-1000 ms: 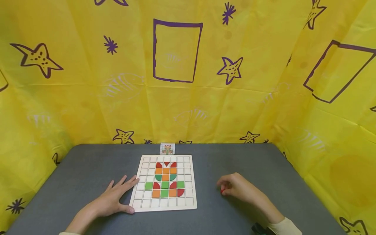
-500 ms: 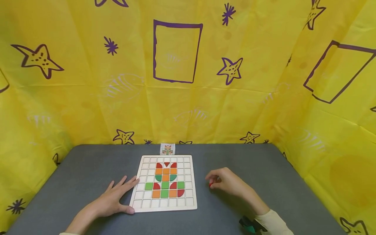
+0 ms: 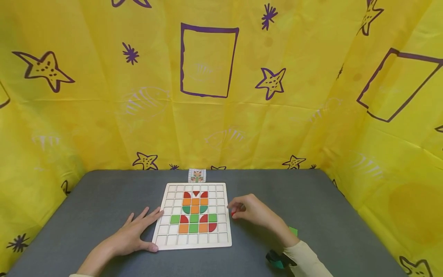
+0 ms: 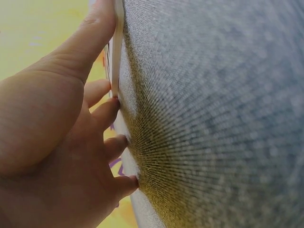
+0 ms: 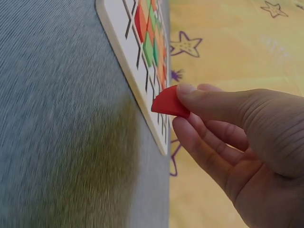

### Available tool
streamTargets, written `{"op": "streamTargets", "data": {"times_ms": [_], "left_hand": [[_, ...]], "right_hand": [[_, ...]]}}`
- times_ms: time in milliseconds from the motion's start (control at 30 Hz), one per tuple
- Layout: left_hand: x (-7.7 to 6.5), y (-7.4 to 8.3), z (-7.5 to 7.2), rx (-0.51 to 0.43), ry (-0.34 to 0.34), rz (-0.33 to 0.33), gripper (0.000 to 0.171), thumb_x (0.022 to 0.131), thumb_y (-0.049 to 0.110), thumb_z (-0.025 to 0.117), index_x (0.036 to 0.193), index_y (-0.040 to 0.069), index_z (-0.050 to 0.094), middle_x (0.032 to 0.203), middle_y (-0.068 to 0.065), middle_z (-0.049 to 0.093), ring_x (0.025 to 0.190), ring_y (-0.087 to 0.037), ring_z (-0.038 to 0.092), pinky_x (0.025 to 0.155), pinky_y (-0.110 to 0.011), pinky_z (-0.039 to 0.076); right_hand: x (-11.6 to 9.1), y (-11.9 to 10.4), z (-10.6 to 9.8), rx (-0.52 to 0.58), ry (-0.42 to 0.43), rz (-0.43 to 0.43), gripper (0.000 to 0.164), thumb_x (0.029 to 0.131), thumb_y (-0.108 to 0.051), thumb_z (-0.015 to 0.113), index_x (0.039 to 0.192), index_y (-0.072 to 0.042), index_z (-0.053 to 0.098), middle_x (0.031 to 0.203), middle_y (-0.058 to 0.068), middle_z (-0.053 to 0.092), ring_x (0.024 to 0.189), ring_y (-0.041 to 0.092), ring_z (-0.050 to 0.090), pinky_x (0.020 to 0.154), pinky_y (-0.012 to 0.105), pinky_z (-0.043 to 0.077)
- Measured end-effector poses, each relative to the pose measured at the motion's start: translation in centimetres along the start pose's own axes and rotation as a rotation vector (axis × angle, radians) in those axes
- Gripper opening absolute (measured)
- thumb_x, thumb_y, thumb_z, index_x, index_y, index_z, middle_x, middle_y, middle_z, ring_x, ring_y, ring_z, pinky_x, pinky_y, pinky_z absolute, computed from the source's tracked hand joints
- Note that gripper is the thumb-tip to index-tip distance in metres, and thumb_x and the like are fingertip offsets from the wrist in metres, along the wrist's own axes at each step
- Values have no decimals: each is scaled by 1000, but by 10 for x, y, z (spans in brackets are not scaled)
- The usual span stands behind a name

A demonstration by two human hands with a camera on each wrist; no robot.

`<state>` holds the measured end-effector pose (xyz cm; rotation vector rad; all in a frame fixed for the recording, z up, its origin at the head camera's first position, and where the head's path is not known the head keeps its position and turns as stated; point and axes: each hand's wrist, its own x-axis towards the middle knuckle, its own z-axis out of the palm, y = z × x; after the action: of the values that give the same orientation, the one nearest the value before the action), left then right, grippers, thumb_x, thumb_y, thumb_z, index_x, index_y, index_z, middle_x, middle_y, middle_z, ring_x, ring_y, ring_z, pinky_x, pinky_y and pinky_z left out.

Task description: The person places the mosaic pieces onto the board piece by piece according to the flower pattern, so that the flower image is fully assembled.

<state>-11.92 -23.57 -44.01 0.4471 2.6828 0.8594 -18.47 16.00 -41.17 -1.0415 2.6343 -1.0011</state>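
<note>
A white grid board (image 3: pixel 221 234) lies on the grey table, with red, orange and green tiles set in its squares as a flower-like pattern. My left hand (image 3: pixel 129 236) rests spread at the board's left edge, thumb and fingertips touching it; the left wrist view shows the same hand (image 4: pixel 61 123) with its fingers extended. At the board's right edge, my right hand (image 3: pixel 256 211) pinches a red quarter-circle tile (image 5: pixel 170 102) between thumb and finger. In the right wrist view that hand (image 5: pixel 237 128) holds the tile just off the board's rim.
A small pattern card (image 3: pixel 197 175) lies behind the board, printed with a similar figure. A bright green piece (image 3: pixel 293 231) shows partly behind the right forearm. A dark band with a green part (image 3: pixel 278 263) is by the right sleeve. Yellow patterned cloth (image 3: pixel 221 115) walls the table.
My right hand has moved left with the red tile, from the open table to the board's right edge. The green piece behind the forearm has come into view. My left hand has stayed put.
</note>
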Motion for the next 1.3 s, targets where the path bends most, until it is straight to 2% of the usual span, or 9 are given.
{"op": "streamTargets", "data": {"times_ms": [500,867,1300], "left_hand": [[1,0,-1,10,0,18,106,62,53,83,150,12,40,157,-17,31,142,-54,10,105,-75,-3],[0,0,-2,17,13,36,105,63,52,84,150,12,40,157,-18,31,142,-55,11,104,-75,-2],[0,1,-2,17,22,42,103,64,48,85,149,12,41,157,-18,31,142,-55,11,105,-75,-3]], "right_hand": [[33,-17,26,83,-55,-33,19,84,-5,76,102,-8,73,82,-7,68,73,1,58,68,19,52],[58,-39,43,152,-89,-77,19,82,-4,77,101,-2,73,80,-6,68,72,0,59,68,18,52],[86,-57,63,165,-116,-88,20,82,-4,78,101,-3,73,77,-7,67,71,-2,61,69,15,52]]}}
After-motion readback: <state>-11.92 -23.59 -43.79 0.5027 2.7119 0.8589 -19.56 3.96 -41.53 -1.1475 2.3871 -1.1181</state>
